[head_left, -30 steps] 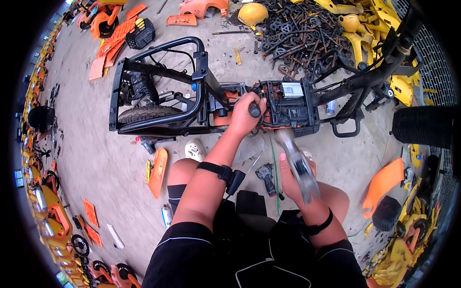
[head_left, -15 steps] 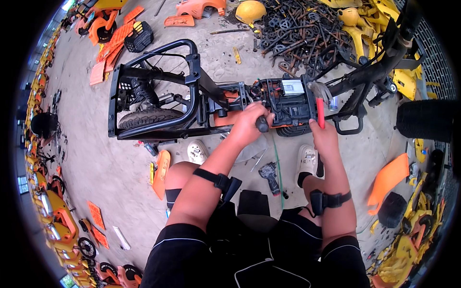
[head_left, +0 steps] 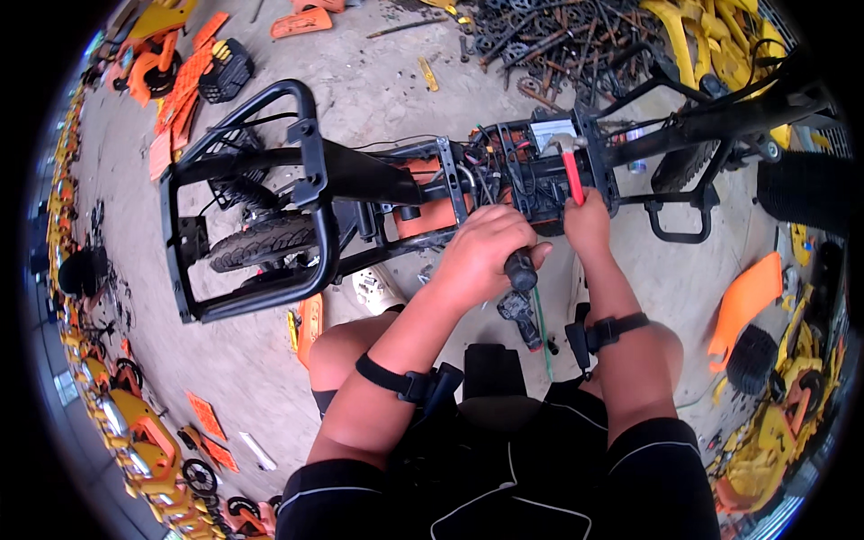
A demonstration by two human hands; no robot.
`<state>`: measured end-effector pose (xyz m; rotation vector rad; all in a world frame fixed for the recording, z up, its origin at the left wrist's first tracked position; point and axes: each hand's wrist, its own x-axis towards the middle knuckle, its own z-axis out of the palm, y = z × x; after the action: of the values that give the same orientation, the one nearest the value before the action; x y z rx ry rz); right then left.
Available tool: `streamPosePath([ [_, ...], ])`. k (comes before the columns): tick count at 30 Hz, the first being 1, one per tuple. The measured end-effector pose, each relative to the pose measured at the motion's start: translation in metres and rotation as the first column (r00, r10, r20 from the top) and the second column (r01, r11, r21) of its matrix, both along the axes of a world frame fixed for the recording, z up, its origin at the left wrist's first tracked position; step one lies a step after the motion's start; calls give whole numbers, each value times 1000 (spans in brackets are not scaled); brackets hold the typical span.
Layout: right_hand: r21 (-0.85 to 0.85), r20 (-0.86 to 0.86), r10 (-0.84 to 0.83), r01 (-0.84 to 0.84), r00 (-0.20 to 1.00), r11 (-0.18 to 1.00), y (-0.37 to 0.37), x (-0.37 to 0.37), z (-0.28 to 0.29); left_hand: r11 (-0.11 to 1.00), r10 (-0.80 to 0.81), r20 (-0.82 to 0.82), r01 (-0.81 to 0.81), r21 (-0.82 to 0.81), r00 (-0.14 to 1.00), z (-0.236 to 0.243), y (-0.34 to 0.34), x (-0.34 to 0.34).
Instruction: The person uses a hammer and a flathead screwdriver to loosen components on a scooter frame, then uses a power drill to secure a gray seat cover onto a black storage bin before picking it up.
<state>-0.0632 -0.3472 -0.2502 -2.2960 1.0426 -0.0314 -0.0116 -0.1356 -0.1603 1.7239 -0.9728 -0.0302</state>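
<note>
A black electric scooter frame (head_left: pixel 369 175) lies across the floor in front of me, with its thick rear tyre (head_left: pixel 265 246) at the left. My left hand (head_left: pixel 489 252) is closed round a screwdriver (head_left: pixel 520 270); its thick black handle end points toward me and its thin shaft runs up to the open middle of the frame. The tip is lost among wires and brackets. My right hand (head_left: pixel 588 223) grips the red handle of a claw hammer (head_left: pixel 572 171). The hammer's metal head is raised over the black electrical compartment (head_left: pixel 538 193), apart from the screwdriver handle.
A cordless drill (head_left: pixel 519 317) lies on the floor between my feet. Beyond the frame is a heap of rusty metal parts (head_left: pixel 549 45). Orange panels (head_left: pixel 747 301) lie at the right, and yellow scooter bodies (head_left: pixel 135 432) line the left.
The view has shifted, and the frame appears lower and more tilted. My right hand and the hammer have moved left, nearer the left hand. Both tools remain gripped.
</note>
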Motion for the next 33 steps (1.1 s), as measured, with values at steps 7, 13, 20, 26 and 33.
streamPosePath([
  [7, -15, 6, -47, 47, 999, 999, -6, 26, -30, 999, 14, 69, -17, 48, 998, 11, 4, 17],
  [13, -243, 142, 159, -121, 977, 962, 6, 44, -16, 989, 26, 60, -34, 144, 998, 0, 28, 30],
  [20, 959, -42, 100, 12, 994, 283, 74, 53, 54, 990, 66, 121, -81, 116, 990, -13, 33, 24],
  [26, 999, -33, 35, 33, 999, 14, 100, 71, 63, 979, 115, 82, -127, 157, 990, -27, 37, 22],
  [33, 994, -106, -28, 107, 994, 14, 110, 90, 64, 976, 156, 100, -169, 136, 983, -36, 40, 31],
])
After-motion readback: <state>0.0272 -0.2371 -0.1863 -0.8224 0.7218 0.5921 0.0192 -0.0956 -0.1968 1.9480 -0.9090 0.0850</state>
